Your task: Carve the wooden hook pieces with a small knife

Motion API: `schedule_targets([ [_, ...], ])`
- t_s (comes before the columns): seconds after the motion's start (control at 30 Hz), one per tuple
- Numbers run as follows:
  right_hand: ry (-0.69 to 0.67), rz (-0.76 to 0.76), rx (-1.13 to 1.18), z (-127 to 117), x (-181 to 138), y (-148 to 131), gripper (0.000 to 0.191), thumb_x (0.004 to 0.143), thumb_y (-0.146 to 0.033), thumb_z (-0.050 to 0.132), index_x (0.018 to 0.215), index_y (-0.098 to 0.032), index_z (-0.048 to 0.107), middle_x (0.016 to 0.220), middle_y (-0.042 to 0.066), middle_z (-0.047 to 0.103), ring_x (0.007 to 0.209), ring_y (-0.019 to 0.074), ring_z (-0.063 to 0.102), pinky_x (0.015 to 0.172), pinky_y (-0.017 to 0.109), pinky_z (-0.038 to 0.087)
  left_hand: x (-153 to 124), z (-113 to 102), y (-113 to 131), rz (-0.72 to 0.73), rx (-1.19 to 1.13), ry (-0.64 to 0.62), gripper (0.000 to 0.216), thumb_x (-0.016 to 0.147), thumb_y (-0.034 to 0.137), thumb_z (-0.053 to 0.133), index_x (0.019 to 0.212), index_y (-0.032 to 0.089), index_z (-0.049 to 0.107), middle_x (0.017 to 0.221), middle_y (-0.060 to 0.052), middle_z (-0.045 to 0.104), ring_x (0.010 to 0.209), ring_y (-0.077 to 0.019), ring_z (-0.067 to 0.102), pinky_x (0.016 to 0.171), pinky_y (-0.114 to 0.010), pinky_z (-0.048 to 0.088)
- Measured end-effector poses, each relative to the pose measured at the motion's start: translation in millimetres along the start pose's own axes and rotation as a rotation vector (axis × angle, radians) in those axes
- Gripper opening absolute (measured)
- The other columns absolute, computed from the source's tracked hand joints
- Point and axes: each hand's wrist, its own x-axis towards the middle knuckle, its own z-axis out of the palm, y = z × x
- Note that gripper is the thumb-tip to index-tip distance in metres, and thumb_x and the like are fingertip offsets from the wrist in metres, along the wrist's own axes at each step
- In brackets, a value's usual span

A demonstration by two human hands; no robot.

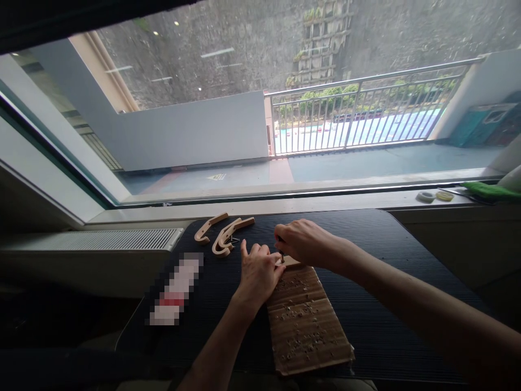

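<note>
My left hand (257, 270) is closed over a small wooden piece (290, 262) at the far end of a cardboard sheet (303, 326), its forefinger raised. My right hand (303, 241) is closed round a small dark tool (281, 254) whose tip meets that wooden piece. Wood shavings (299, 312) lie scattered across the cardboard. Both hands are close together, almost touching.
Three curved wooden hook-shaped pieces (222, 232) lie on the black ribbed table (378, 260) to the far left. A blurred white and red object (176, 290) lies left of my forearm. Tape rolls (434, 196) sit on the window sill. A radiator grille (101, 239) runs at the left.
</note>
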Motion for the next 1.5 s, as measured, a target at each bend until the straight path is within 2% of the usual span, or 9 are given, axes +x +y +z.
schedule_targets([
  [0.23,0.000,0.030,-0.059,-4.8,6.4,-2.3,0.019,0.088,-0.027,0.049,0.084,-0.011,0.057,0.064,0.005,0.060,0.053,0.0126,0.053,0.046,0.026,0.023,-0.7,1.0,-1.0,0.012,0.011,0.018,0.020,0.079,0.042,0.057,0.091,0.029,0.066,0.084,-0.002,0.057,0.092,-0.0213,0.048,0.104,-0.057,0.011],
  [0.33,-0.013,-0.006,-0.078,-11.1,3.1,-2.4,0.016,0.086,-0.027,0.052,0.082,-0.013,0.057,0.064,0.004,0.060,0.055,0.0125,0.053,0.047,0.025,0.023,-1.4,0.8,-0.8,0.001,0.010,0.017,0.021,0.080,0.043,0.056,0.092,0.029,0.066,0.085,-0.002,0.057,0.092,-0.0215,0.048,0.104,-0.057,0.011],
  [0.47,-0.056,-0.114,-0.051,-17.2,-4.8,-1.8,0.007,0.083,-0.018,0.053,0.079,-0.016,0.058,0.073,0.003,0.062,0.060,0.0107,0.053,0.048,0.024,0.024,-1.8,0.3,0.2,-0.008,0.009,0.011,0.019,0.080,0.042,0.057,0.090,0.029,0.067,0.086,-0.002,0.058,0.093,-0.0219,0.048,0.105,-0.057,0.010],
  [0.67,-0.044,-0.168,-0.040,-12.4,-7.0,-0.4,0.008,0.082,-0.016,0.054,0.075,-0.016,0.057,0.071,0.002,0.061,0.059,0.0103,0.049,0.049,0.025,0.024,-1.3,1.7,-0.8,0.006,0.004,0.019,0.019,0.080,0.041,0.056,0.092,0.029,0.066,0.086,-0.002,0.058,0.092,-0.0215,0.048,0.105,-0.057,0.010],
  [0.83,-0.028,-0.152,-0.023,-8.8,-4.2,-0.8,0.009,0.083,-0.016,0.052,0.075,-0.014,0.056,0.069,0.002,0.060,0.057,0.0099,0.048,0.049,0.025,0.025,-0.6,3.1,-2.0,0.019,0.001,0.031,0.020,0.081,0.042,0.054,0.089,0.028,0.066,0.084,-0.002,0.057,0.090,-0.0212,0.048,0.104,-0.057,0.010],
  [0.97,-0.022,-0.082,-0.012,-7.2,-1.6,-3.0,0.009,0.084,-0.019,0.052,0.082,-0.013,0.058,0.070,0.003,0.061,0.056,0.0107,0.050,0.048,0.025,0.025,-0.8,3.2,-1.6,0.018,-0.004,0.042,0.021,0.081,0.043,0.054,0.089,0.028,0.066,0.084,-0.002,0.058,0.090,-0.0211,0.049,0.104,-0.058,0.009],
  [1.3,0.028,0.031,-0.077,-0.4,5.4,-8.4,0.024,0.090,-0.029,0.045,0.082,-0.010,0.058,0.062,0.005,0.060,0.051,0.0127,0.051,0.046,0.026,0.022,-2.1,5.0,-3.2,0.028,-0.009,0.056,0.020,0.080,0.043,0.056,0.088,0.028,0.066,0.085,-0.002,0.059,0.092,-0.0216,0.049,0.103,-0.058,0.011],
  [1.5,-0.004,-0.063,-0.043,-16.7,-5.3,-3.1,0.011,0.083,-0.021,0.050,0.083,-0.017,0.060,0.074,0.003,0.064,0.062,0.0121,0.054,0.049,0.025,0.023,-2.6,5.4,-3.4,0.029,0.004,0.060,0.018,0.080,0.042,0.056,0.088,0.029,0.066,0.084,-0.002,0.057,0.090,-0.0211,0.049,0.103,-0.058,0.011],
])
